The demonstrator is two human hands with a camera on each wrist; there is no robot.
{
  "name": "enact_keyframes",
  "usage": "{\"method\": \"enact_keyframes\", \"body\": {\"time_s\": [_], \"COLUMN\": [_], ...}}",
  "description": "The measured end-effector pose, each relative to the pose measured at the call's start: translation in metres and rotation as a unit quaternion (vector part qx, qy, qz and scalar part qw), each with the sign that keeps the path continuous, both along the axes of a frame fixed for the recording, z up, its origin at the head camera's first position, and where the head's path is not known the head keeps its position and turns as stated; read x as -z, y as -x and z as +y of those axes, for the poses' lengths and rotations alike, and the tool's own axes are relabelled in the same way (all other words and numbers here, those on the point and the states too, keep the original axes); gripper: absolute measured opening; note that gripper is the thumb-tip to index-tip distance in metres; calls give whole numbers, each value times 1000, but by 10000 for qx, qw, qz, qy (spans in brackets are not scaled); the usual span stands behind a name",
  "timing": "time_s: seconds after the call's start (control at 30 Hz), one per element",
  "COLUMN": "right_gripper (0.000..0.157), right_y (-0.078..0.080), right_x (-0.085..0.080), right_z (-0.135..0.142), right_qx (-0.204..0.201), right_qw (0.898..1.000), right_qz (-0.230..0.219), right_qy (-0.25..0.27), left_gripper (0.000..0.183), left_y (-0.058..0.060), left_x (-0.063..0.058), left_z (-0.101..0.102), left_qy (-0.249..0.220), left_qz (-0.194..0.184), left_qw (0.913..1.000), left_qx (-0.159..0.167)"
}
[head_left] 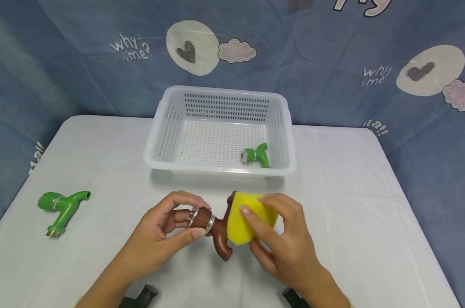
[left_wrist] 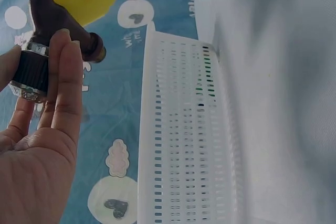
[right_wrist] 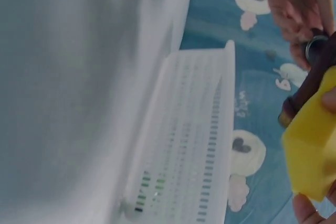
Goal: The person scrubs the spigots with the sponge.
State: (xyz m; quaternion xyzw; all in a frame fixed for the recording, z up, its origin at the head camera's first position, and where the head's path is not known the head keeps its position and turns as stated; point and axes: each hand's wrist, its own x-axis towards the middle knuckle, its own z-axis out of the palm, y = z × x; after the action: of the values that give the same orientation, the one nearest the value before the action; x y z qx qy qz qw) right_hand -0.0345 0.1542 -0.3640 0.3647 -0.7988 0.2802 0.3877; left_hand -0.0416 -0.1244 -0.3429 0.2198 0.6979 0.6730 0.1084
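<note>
My left hand point(head_left: 159, 233) grips a brown tap point(head_left: 219, 233) by its ribbed, silver-banded knob, thumb on the near side. In the left wrist view the same tap point(left_wrist: 50, 14) looks dark, with the fingertips behind and beside its knob. My right hand point(head_left: 288, 235) holds a yellow sponge point(head_left: 242, 220) against the tap's body, hiding part of it. The right wrist view shows the sponge point(right_wrist: 312, 140) lying along the tap point(right_wrist: 310, 85). Both hands are above the table, in front of the basket.
A white perforated basket point(head_left: 217, 170) stands at the back middle, holding a green tap point(head_left: 257, 155) in its near right corner. Another green tap point(head_left: 65, 209) lies on the white tablecloth point(head_left: 371, 214) at left. Dark objects point(head_left: 144, 295) show at the near edge. A blue printed cloth point(head_left: 294, 64) hangs behind.
</note>
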Motion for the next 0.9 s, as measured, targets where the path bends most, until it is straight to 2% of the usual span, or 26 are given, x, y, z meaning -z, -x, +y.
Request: {"method": "enact_keyframes", "body": {"time_s": [0.13, 0.23, 0.43, 0.63, 0.77, 0.9], "right_gripper": [35, 36, 35, 32, 32, 30], "right_y": [-1, -4, -11, -18, -21, -20], "right_x": [3, 2, -5, -10, -12, -15], "right_z": [4, 6, -2, -12, -10, -4], "right_qx": [395, 392, -205, -668, -1090, -1451], "right_qw": [9986, 9980, 9985, 9963, 9900, 9827], "right_qz": [-340, -491, -429, -523, -842, -1143], "right_qy": [-112, 28, 262, -129, -310, -136], "left_gripper": [45, 46, 51, 55, 54, 52], "left_y": [0, 1, 3, 2, 2, 3], "left_x": [1, 2, 4, 9, 10, 9], "left_z": [1, 2, 5, 7, 7, 7], "left_qy": [-22, -1, 312, 548, 840, 963], "left_qz": [14, 113, 677, 1338, 1517, 1484], "left_qw": [10000, 9999, 9969, 9880, 9816, 9801], "left_qx": [-3, -34, -242, -537, -806, -905]}}
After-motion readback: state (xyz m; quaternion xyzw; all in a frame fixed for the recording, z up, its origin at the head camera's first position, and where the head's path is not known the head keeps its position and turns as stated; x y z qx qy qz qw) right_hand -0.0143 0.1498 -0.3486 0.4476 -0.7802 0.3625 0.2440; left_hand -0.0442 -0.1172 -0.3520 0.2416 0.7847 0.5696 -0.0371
